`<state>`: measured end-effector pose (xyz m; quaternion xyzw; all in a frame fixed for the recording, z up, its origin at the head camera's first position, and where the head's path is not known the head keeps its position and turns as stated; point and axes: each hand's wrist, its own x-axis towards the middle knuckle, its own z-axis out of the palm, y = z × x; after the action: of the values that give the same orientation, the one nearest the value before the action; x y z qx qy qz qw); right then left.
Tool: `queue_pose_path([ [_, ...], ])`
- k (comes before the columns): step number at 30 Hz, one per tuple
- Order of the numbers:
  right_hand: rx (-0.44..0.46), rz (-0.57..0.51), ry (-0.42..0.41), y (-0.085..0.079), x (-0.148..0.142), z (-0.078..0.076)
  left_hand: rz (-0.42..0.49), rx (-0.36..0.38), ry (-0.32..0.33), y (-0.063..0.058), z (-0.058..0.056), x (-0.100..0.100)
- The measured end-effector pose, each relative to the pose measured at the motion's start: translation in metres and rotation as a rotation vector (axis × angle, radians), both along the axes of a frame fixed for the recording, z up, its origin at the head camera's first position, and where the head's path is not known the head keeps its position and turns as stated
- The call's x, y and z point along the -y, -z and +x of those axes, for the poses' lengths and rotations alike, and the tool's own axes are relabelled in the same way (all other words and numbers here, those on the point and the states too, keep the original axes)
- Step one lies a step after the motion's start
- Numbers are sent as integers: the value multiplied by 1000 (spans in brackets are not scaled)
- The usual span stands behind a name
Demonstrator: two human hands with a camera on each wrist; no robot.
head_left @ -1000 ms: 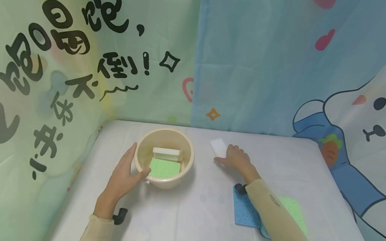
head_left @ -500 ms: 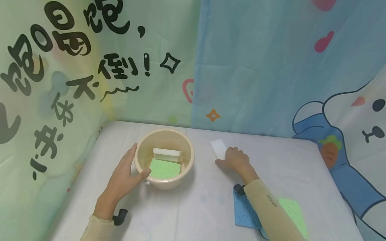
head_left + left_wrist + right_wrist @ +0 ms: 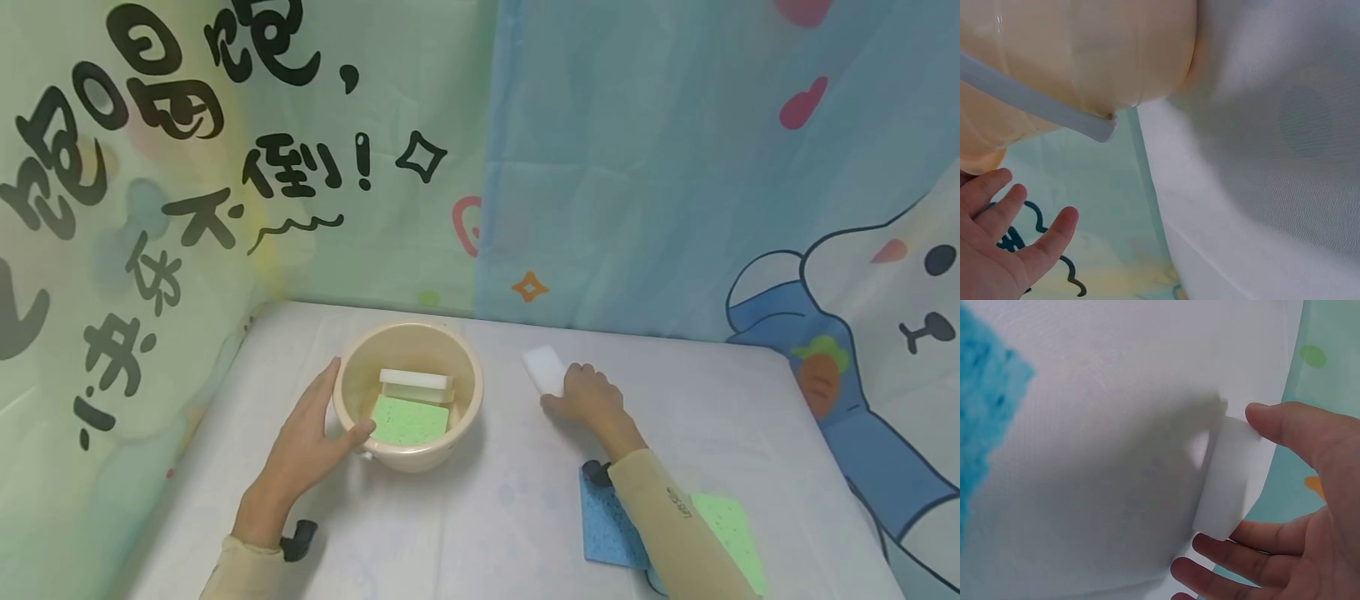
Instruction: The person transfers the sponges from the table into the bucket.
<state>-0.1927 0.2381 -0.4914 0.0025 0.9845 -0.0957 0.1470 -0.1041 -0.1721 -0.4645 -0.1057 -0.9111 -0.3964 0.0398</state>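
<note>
A cream bucket (image 3: 408, 458) stands left of centre. Inside it lie a green sponge (image 3: 410, 419) and a white block (image 3: 416, 379), with a paler piece just below the block. My left hand (image 3: 303, 450) rests against the bucket's left side, thumb laid over the rim; its visible fingers are spread and fairly straight in the left wrist view. Right of the bucket, my right hand (image 3: 592, 404) pinches a white sponge block (image 3: 1229, 481) between thumb and fingers. The block is tilted close to the tabletop; whether it touches the cloth, I cannot tell.
A blue sponge (image 3: 611, 525) and a green sponge (image 3: 731, 533) lie at the front right, partly under my right forearm. White cloth (image 3: 487, 533) covers the table. Printed curtains (image 3: 637, 167) stand behind and at the left. The bucket's grey handle (image 3: 1041, 97) hangs at its side.
My right thumb has drawn in slightly toward the white sponge block. The left hand and bucket stay where they were.
</note>
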Motion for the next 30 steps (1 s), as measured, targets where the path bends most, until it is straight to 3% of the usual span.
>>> queue_pose_path([
  [19, -26, -22, -6, -15, -9, 3, -11, 0, -6, 0, 1, -2],
  [30, -92, -44, -77, -36, -11, 12, -7, -1, -1, 0, 1, -1],
])
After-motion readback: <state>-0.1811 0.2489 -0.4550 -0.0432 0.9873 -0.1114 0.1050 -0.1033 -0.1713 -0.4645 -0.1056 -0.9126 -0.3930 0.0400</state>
